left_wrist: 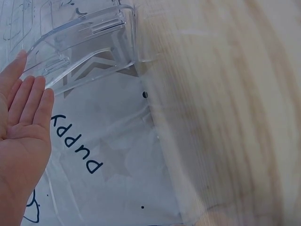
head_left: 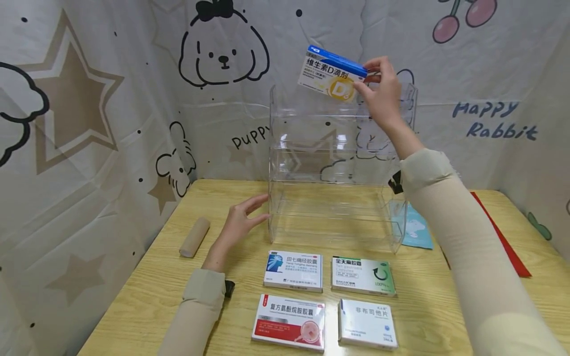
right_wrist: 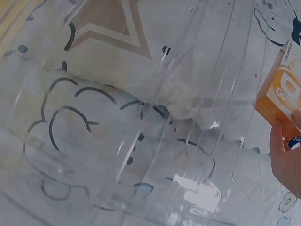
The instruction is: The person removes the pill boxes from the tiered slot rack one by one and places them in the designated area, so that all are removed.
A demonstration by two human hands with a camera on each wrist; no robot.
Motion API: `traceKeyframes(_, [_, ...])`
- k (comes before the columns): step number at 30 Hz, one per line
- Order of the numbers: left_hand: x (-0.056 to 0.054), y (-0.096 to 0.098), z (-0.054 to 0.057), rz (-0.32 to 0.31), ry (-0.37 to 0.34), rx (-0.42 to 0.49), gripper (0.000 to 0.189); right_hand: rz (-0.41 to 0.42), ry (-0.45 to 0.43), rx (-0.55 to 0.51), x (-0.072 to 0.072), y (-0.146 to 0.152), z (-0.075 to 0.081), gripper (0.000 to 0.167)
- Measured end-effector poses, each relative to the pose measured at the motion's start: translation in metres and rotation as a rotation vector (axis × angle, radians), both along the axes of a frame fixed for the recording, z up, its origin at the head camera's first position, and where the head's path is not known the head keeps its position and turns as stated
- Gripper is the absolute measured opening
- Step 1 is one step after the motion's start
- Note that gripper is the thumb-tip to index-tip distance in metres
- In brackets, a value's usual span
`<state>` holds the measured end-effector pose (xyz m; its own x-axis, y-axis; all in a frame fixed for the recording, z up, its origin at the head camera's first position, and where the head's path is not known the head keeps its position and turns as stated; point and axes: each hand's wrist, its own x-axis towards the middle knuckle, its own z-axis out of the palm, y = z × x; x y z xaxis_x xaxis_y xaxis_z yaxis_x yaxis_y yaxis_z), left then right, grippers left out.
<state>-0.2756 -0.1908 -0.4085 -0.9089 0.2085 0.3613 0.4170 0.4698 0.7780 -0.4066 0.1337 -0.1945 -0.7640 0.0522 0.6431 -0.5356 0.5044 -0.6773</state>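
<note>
My right hand [head_left: 384, 94] pinches the right end of a blue, white and yellow vitamin D drops box [head_left: 329, 74], thumb in front and fingers behind. The box is tilted, its right end lower, at the top level of a clear plastic tiered rack [head_left: 276, 163]. In the right wrist view the box's orange end [right_wrist: 273, 106] shows at the right edge, with the thumb against it. My left hand [head_left: 240, 217] is at the rack's lower left side, fingertips right at its wall. Its fingers are extended in the left wrist view, the palm bare.
Before the rack lie several medicine boxes: a blue-white one [head_left: 293, 270], a green-white one [head_left: 362, 276], a red-white one [head_left: 289, 322] and a white one [head_left: 367, 324]. A cardboard tube [head_left: 195, 237] lies left. A light-blue packet [head_left: 417, 227] and a red sheet [head_left: 503, 237] lie right.
</note>
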Motion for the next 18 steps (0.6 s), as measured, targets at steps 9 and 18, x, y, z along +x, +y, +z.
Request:
traceKeyframes(9, [0.0,0.001,-0.001,0.005,-0.021,-0.005,0.049,-0.01,-0.033,0.023,0.023,0.037,-0.005,0.037])
traceKeyframes(18, [-0.001,0.0,-0.001,-0.002,-0.032,0.007,0.05,0.014,-0.053,0.092,0.057,0.073,-0.016,0.035])
